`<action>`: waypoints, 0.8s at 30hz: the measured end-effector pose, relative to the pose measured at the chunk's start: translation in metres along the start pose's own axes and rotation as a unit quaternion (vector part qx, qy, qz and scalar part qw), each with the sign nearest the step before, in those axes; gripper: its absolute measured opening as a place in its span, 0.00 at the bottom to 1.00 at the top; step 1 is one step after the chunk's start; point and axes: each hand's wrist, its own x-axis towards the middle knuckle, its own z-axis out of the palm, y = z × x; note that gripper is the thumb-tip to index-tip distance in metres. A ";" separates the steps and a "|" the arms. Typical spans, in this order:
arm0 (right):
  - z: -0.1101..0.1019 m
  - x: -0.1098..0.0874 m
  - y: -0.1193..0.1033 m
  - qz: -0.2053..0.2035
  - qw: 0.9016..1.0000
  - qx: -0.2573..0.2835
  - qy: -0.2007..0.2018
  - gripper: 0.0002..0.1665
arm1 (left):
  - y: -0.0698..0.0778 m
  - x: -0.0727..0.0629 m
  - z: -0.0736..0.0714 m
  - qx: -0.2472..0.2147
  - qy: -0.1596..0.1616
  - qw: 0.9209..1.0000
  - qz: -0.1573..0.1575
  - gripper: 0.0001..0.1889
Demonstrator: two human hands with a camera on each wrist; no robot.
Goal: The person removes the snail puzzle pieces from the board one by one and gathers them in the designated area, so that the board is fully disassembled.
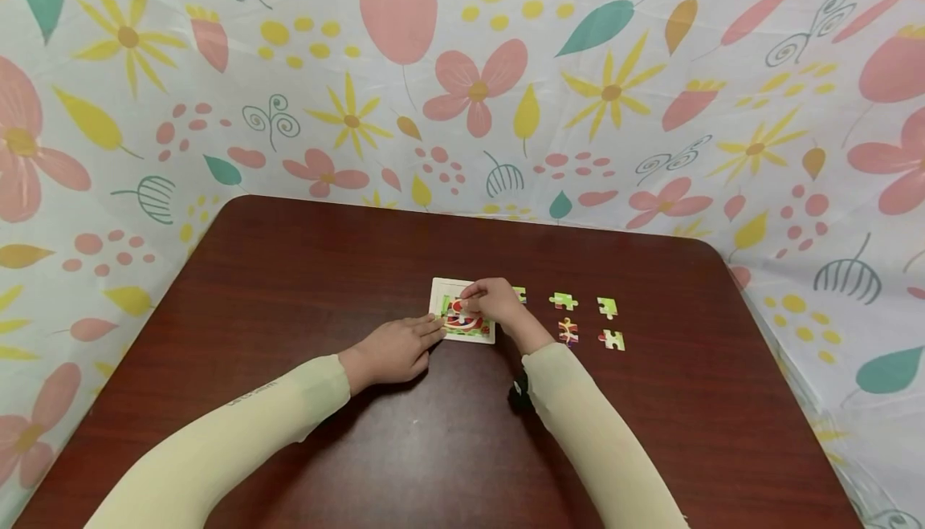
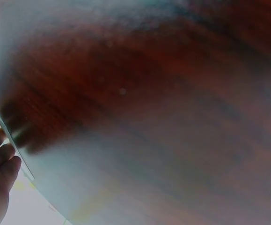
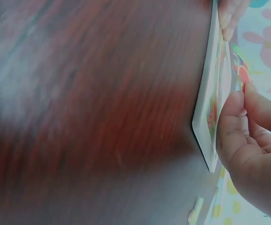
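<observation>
A small square puzzle board (image 1: 435,304) with a pale frame lies on the table, its middle partly filled with a colourful picture. My left hand (image 1: 396,350) rests at the board's left edge, its fingers extended and touching the frame. Over the board, my right hand (image 1: 499,302) pinches a puzzle piece (image 3: 241,70) between thumb and fingertip. The right wrist view shows this piece tilted up, just above the board's surface. Part of the board's right side is hidden behind my right hand. In the left wrist view only the fingers (image 2: 2,154) appear at the left edge.
To the right of the board lie loose puzzle pieces (image 1: 564,301), several in loose rows, one partly hidden by my right hand. A dark object (image 1: 519,394) sits at my right wrist. Behind the brown table (image 1: 325,256) hangs a flower-patterned cloth (image 1: 477,152).
</observation>
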 end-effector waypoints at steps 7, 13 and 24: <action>-0.020 -0.009 0.002 0.009 1.000 -0.007 0.002 0.11 | -0.001 0.001 0.003 -0.010 -0.010 1.000 -0.004 0.25; -0.039 -0.013 0.005 0.014 1.000 -0.020 -0.001 0.11 | -0.002 -0.001 0.003 0.006 -0.003 1.000 0.001 0.24; -0.067 -0.021 -0.002 0.013 0.999 -0.045 -0.027 0.11 | -0.002 -0.001 0.001 -0.001 -0.009 1.000 -0.009 0.25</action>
